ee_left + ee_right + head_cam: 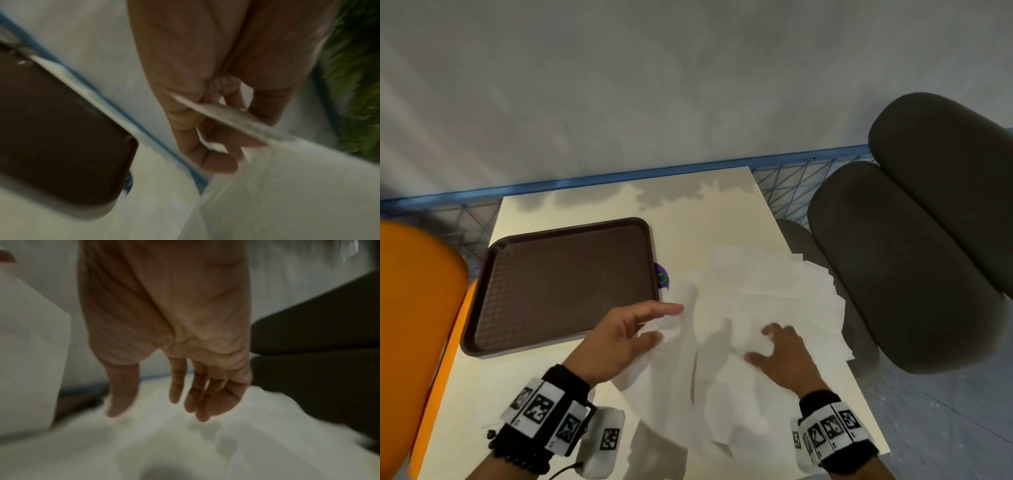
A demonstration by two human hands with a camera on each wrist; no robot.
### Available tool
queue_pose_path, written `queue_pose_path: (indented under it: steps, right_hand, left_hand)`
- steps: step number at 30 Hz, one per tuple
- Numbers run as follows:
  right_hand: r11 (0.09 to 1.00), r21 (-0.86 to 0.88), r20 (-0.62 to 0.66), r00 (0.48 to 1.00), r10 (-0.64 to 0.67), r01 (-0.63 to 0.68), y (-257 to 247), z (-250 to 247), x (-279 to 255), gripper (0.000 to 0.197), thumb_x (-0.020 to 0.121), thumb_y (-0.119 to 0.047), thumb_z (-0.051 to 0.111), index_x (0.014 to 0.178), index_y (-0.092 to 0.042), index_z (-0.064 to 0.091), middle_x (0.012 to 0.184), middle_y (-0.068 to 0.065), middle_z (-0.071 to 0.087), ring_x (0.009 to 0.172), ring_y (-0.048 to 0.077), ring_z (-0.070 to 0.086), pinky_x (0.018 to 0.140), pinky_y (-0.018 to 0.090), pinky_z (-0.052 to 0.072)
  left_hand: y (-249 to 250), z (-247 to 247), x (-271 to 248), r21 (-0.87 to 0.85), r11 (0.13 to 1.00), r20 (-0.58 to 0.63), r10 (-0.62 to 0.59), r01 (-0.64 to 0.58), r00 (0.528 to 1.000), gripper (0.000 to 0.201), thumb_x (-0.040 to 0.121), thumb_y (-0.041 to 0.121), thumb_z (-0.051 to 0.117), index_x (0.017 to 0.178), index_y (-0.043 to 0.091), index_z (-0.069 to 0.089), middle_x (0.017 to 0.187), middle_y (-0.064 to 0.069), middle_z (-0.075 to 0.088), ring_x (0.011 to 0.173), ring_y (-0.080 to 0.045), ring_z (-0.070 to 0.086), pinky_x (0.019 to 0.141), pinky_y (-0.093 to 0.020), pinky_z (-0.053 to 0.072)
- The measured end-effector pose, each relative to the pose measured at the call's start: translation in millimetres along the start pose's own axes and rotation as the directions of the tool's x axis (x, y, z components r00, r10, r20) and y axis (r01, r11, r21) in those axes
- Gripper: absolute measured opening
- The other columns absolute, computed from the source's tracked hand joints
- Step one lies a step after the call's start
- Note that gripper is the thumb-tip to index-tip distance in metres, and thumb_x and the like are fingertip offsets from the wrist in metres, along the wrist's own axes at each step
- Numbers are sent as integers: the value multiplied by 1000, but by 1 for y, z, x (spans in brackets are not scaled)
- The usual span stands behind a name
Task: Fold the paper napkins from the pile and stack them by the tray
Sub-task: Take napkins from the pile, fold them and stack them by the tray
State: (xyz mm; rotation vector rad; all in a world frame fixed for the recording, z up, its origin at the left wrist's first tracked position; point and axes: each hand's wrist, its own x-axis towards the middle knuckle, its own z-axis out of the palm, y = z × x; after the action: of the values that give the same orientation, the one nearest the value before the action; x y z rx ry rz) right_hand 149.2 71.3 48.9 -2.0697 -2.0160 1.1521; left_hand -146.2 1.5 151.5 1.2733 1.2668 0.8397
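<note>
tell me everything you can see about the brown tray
The tray is a dark brown rectangle with rounded corners and a raised rim, and it looks like plastic with a fine textured floor. It lies flat and holds nothing, on the left part of the pale table, its left edge reaching the table's edge. A purple sticker peeks out from under its right side. The left hand hovers by its near right corner, holding a napkin; whether the hand touches the tray is unclear.
</note>
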Motion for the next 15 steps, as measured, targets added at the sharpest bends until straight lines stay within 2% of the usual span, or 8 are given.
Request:
queue_pose_path:
  steps: [2,4,5,7,9,11,14,15]
  right_hand:
    - [957,217,65,975,-213,194,-46,-23,-13,88,65,-63,82,140,-36,44,134,-15,43,128,5,42,107,33,40]
    - [879,371,213,893,-395,300,-92,-43,-34,93,59,-58,87,141,-43,45,138,-24,48,129,-1,46,103,24,40]
    - [848,423,295,837,-461,318,-109,-48,-41,83,63,-47,90,136,-42,51,133,-23,57,124,0,54,98,21,43]
    - [807,502,385,755,-531,311,-128,-48,-53,55,76,-22,87,125,-32,65,118,-10,72,112,9,67,92,24,52]
    - [767,567,311,785,-536,300,-137,-42,-61,40,84,-18,80,123,-21,69,114,0,75,108,20,70,96,36,55]
    - [691,681,203,844,-495,242,-139,-39,-65,31,87,-24,78,117,-13,73,112,8,76,105,28,72,95,45,56]
    - [555,817,106,906,-410,156,-135,-42,-66,30,86,-26,78,111,-10,75,111,14,75,103,34,71,92,45,55]
    - [538,830,88,918,-387,148,-133,-44,-66,29,87,-24,77,111,-9,75,112,15,75,105,36,71,95,48,54]
  left_hand:
    - [22,-11,-9,-85,995,151,-30,43,988,44,94,-7,58,128,19,66,129,-5,67,123,-28,61,104,-36,49]
    - [37,-18,-18,-177,980,238,-45,89,970,45,92,5,64,134,19,60,124,-22,66,113,-44,62,98,-47,50]
    - [41,-22,-22,-197,976,243,-45,95,969,49,90,10,67,136,20,58,118,-31,64,105,-46,63,93,-48,51]
    - [48,-33,-26,-250,965,176,-37,81,984,52,85,14,73,135,22,59,107,-40,59,92,-39,61,82,-41,53]
    - [46,-45,-29,-369,929,26,-27,35,999,52,81,28,76,131,23,63,109,-32,66,90,-33,66,78,-37,57]
    - [32,-59,-35,-588,809,-64,-71,19,995,63,83,58,66,134,21,61,126,-23,65,106,-33,68,89,-42,56]
    - [12,-64,-47,-896,423,116,-80,139,990,94,82,87,36,141,16,54,140,-11,59,124,-29,59,106,-42,43]
    - [8,-60,-49,-885,429,144,-116,181,983,98,79,90,29,137,17,59,136,-9,62,122,-27,61,104,-40,45]
